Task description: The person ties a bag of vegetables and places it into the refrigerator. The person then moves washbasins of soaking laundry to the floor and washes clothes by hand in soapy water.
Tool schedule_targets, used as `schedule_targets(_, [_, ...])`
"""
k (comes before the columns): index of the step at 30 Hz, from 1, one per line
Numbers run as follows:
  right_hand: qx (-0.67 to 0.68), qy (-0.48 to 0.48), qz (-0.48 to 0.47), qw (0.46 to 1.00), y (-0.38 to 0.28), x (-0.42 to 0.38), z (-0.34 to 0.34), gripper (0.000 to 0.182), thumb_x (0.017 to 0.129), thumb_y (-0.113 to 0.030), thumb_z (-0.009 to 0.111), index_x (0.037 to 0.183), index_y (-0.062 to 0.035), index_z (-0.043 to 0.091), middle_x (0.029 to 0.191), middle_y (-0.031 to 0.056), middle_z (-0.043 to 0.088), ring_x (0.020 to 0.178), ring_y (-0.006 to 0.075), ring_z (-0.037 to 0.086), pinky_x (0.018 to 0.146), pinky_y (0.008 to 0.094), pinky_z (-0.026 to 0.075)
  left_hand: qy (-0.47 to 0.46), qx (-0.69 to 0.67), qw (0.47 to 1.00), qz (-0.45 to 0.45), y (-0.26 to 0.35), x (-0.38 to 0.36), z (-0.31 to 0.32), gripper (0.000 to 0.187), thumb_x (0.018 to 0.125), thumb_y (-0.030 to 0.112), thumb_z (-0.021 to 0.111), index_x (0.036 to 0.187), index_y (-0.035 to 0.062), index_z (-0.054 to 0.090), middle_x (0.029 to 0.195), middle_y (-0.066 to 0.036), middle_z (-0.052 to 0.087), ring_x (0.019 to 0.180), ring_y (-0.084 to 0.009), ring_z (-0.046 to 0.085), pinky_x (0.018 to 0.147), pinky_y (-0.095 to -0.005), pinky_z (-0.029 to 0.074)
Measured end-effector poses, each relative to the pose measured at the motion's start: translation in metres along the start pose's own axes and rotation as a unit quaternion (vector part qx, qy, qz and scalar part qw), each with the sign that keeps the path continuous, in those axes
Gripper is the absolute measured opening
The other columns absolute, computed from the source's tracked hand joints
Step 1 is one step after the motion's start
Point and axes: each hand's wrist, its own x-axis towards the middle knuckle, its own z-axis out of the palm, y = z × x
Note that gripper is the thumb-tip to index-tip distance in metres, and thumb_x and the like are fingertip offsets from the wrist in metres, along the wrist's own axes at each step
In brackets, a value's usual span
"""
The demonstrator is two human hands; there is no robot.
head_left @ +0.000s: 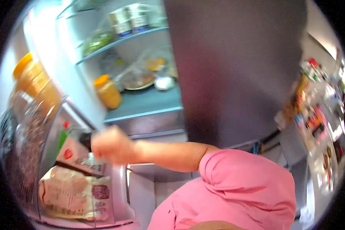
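My right hand is closed in a blurred fist over the fridge door shelf, at the dark neck of a bottle with a white label and a red round mark. The bottle leans in the door shelf. Below it is a pale plastic food bag with printed writing. Close behind the bottle, a green pack partly shows. My left hand is out of view.
The open fridge door carries an orange-lidded jar and plastic-wrapped goods. Inside the fridge, a second orange-lidded jar stands beside a covered plate. White-and-blue cartons are above; a cluttered counter lies right.
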Motion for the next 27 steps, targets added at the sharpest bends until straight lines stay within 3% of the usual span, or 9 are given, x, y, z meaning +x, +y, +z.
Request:
schedule_targets(3, [0.016,-0.165,0.016,0.986,-0.057,-0.088,-0.044,0.007,0.061,-0.005,0.054,0.064,-0.0084,0.048,0.058,0.0056,0.046,0.054,0.0257,0.049,0.047,0.037,0.038,-0.038,0.04,0.998,0.024,-0.001,-0.012,0.035,0.024,0.085,0.032,0.054,0.09,0.0088,0.056,0.079,-0.007,0.057,0.072,-0.0224,0.056,0.062,-0.0383,0.048])
schedule_targets(4, [0.114,-0.18,0.134,0.968,-0.082,-0.098,-0.078,0.006,0.061,-0.005,0.053,0.064,-0.0079,0.049,0.059,0.0059,0.048,0.056,0.0259,0.051,0.049,0.0364,0.039,-0.053,0.053,0.997,0.031,-0.005,-0.017,0.05,0.024,0.085,0.032,0.054,0.09,0.0088,0.056,0.079,-0.006,0.057,0.072,-0.0223,0.056,0.062,-0.0382,0.048])
schedule_targets(6, [0.088,-0.155,0.244,0.953,-0.121,-0.141,-0.131,0.008,0.063,0.0,0.049,0.062,-0.0072,0.048,0.059,0.0057,0.05,0.058,0.0267,0.053,0.051,0.0371,0.039,-0.08,0.082,0.993,0.039,-0.01,-0.037,0.071,0.024,0.085,0.032,0.054,0.091,0.0087,0.056,0.079,-0.006,0.057,0.072,-0.0222,0.056,0.062,-0.0382,0.048])
schedule_targets(7, [0.066,-0.154,0.286,0.944,-0.182,-0.138,-0.137,0.01,0.063,0.004,0.045,0.063,-0.0056,0.049,0.061,0.006,0.051,0.056,0.0239,0.053,0.051,0.0354,0.04,-0.091,0.083,0.991,0.046,-0.013,-0.062,0.056,0.024,0.085,0.032,0.054,0.091,0.0086,0.056,0.079,-0.006,0.057,0.072,-0.0221,0.056,0.062,-0.0381,0.048])
schedule_targets(9, [0.028,-0.091,0.4,0.911,-0.249,-0.158,-0.192,0.006,0.067,-0.004,0.046,0.064,-0.005,0.052,0.06,0.007,0.053,0.055,0.02,0.053,0.051,0.0346,0.041,-0.115,0.101,0.986,0.058,-0.026,-0.094,0.061,0.024,0.085,0.032,0.054,0.091,0.0085,0.056,0.079,-0.006,0.057,0.072,-0.022,0.056,0.062,-0.038,0.048])
schedule_targets(11, [-0.045,-0.017,0.5,0.864,-0.312,-0.175,-0.234,0.016,0.066,0.006,0.038,0.067,-0.0029,0.051,0.061,0.0048,0.052,0.056,0.0132,0.049,0.052,0.0279,0.04,-0.131,0.112,0.983,0.069,-0.04,-0.124,0.063,0.025,0.085,0.032,0.054,0.091,0.0084,0.056,0.079,-0.006,0.057,0.072,-0.0219,0.056,0.062,-0.038,0.048])
schedule_targets(14, [-0.089,0.133,0.569,0.807,-0.365,-0.223,-0.272,0.015,0.068,0.002,0.039,0.064,-0.0035,0.052,0.057,0.0046,0.052,0.053,0.0145,0.049,0.05,0.0294,0.039,-0.153,0.143,0.975,0.074,-0.06,-0.16,0.075,0.025,0.085,0.032,0.054,0.091,0.0083,0.056,0.079,-0.006,0.057,0.072,-0.0217,0.056,0.062,-0.0378,0.048])
schedule_targets(22, [-0.246,0.246,0.545,0.763,-0.483,-0.293,-0.354,0.018,0.072,0.004,0.037,0.069,-0.004,0.053,0.059,0.0043,0.053,0.055,0.0125,0.05,0.051,0.0274,0.039,-0.229,0.206,0.947,0.095,-0.086,-0.215,0.129,0.025,0.085,0.032,0.054,0.091,0.0079,0.056,0.079,-0.006,0.058,0.072,-0.0212,0.056,0.062,-0.0375,0.048])
schedule_targets(27, [-0.385,0.323,0.577,0.644,-0.551,-0.319,-0.36,0.016,0.074,0.002,0.038,0.069,-0.0038,0.052,0.061,0.0039,0.053,0.057,0.0127,0.05,0.051,0.0275,0.039,-0.292,0.241,0.92,0.103,-0.089,-0.221,0.193,0.025,0.085,0.032,0.054,0.091,0.0077,0.056,0.078,-0.006,0.058,0.072,-0.0209,0.056,0.063,-0.0373,0.048])
